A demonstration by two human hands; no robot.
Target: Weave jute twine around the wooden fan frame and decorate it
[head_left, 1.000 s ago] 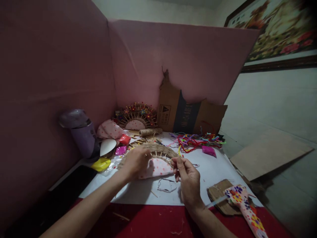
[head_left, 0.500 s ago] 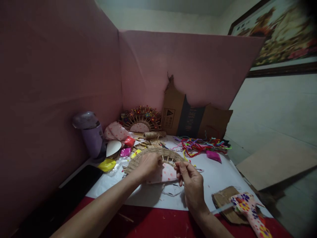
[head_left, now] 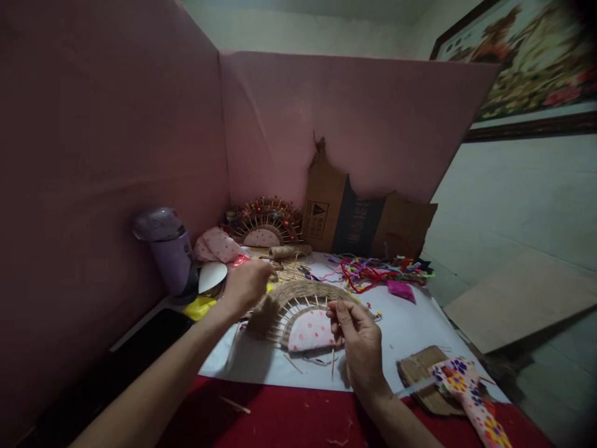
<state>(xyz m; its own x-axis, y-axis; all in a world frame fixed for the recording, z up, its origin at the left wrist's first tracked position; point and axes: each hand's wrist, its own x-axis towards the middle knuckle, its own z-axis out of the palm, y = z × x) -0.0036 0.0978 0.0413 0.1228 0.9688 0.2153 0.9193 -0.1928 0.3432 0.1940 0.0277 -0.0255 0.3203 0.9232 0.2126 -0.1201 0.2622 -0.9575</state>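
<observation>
A half-round woven fan piece [head_left: 298, 297] lies on the white sheet [head_left: 401, 330], with a pink dotted centre [head_left: 311, 330], thin wooden spokes and a jute rim. My right hand [head_left: 357, 342] pinches the right edge of the dotted centre, fingers closed on it. My left hand [head_left: 245, 283] is raised beyond the fan's left end, fingers closed near a bundle of thin sticks [head_left: 291, 272]; what it holds is hidden.
A finished beaded fan [head_left: 263, 223] leans on the pink partition beside torn cardboard [head_left: 359, 218]. Coloured pipe cleaners [head_left: 382, 269], a purple cup [head_left: 168, 249], clay packets [head_left: 200, 306], a jute spool [head_left: 284, 251] and a flowered tool [head_left: 471, 392] on cardboard surround the work.
My left hand lifted off the fan and moved back and left toward the sticks. The whole fan, with its spokes, now shows. My right hand stays at the dotted centre.
</observation>
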